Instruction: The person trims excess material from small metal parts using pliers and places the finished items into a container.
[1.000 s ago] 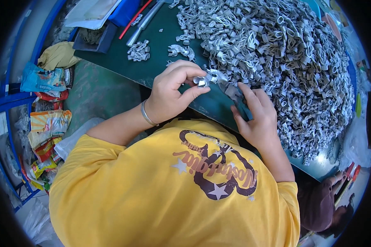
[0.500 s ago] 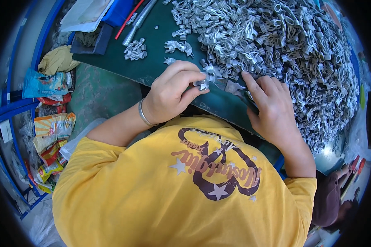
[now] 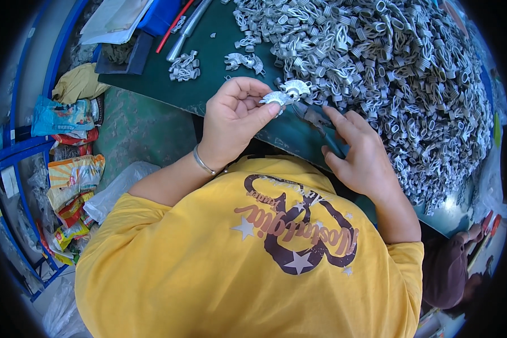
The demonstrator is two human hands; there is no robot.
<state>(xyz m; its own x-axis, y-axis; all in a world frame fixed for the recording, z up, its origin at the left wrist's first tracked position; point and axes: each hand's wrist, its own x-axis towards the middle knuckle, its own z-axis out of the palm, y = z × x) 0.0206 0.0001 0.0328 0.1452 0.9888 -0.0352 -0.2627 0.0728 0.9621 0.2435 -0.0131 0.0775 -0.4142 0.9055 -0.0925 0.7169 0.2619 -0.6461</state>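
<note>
My left hand (image 3: 234, 112) pinches a silvery metal casting (image 3: 296, 88) with two ridged, fan-shaped halves between thumb and fingers. The casting is held up above the near edge of the green tabletop. In my right hand (image 3: 357, 147) is a pair of pliers (image 3: 315, 119), held loosely, with one handle running between thumb and fingers. Its jaws point up and left, close below the casting; whether they touch it I cannot tell.
A big heap of grey metal parts (image 3: 372, 67) covers the right of the tabletop (image 3: 208, 93). Farther left lie a small pile of parts (image 3: 185, 66), similar castings (image 3: 245, 63), a red rod (image 3: 174, 28) and a dark tray (image 3: 130, 59). Bags (image 3: 73, 174) fill the left shelf; a person (image 3: 448, 270) is at right.
My left hand has turned the casting so its ridged faces show. My right hand has drawn slightly left and toward me, and the pliers' jaws have shifted with it.
</note>
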